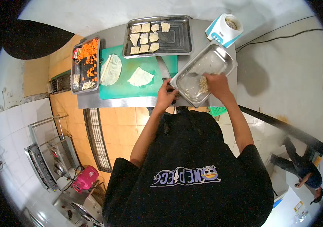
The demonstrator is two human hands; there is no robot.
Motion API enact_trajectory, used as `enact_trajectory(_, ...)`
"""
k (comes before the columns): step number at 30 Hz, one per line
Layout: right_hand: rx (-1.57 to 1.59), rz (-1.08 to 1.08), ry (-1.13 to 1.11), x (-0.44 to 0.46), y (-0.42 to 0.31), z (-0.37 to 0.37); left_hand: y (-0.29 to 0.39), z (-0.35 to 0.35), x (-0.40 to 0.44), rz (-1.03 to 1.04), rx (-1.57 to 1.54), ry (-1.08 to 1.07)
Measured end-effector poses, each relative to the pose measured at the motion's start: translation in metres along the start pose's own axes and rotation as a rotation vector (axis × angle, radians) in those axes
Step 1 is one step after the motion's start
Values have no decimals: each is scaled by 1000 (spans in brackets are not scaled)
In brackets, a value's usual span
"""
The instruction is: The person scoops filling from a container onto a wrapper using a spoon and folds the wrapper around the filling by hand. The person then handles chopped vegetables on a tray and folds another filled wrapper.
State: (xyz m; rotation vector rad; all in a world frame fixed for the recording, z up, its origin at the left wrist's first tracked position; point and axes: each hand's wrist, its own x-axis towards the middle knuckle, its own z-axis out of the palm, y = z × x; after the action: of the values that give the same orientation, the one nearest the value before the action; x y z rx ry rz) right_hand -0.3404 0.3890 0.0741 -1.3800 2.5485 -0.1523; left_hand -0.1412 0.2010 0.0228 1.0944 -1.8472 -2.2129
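My left hand is at the near left corner of a deep metal tray, its fingers curled by the tray's rim and the black handle of a knife. Inside that tray, my right hand has its fingers bent at a clump of pale chopped food. The knife blade lies on the green cutting board. Also on the board are a folded pale dough sheet and a smaller wedge-shaped piece.
A wide tray with several pale squares stands at the back. On the left, another tray holds chopped orange pieces. A white and blue appliance stands back right. Another person is at the far right.
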Motion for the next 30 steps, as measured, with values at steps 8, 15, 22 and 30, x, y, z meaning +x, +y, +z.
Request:
enact_trajectory(8,-137,-225,-199,-41,6,-33,-14,2,6,46,-72,-17)
enact_trajectory(15,64,107,72,-58,-41,-29,-1,1,1,10,-87,-45)
enact_trajectory(22,218,63,-62,-70,-31,-15,1,1,1,26,-79,-50)
enact_trajectory(30,80,86,-170,-59,-31,-34,-2,2,3,44,-87,-44)
